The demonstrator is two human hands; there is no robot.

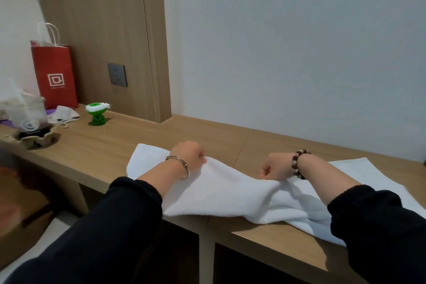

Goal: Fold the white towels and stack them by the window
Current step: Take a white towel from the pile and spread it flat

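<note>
Red paper bag [54, 74] stands upright at the far left of the desk [103, 145]; contents not visible. Beside it is a bagged cup [26, 110] with a straw. White towel [230, 191] lies across the desk, near fold reaching the front edge. Bare wood lies left of it. Left hand [190, 157] and right hand [274, 168] both curl around its raised fold, gripping it.
</note>
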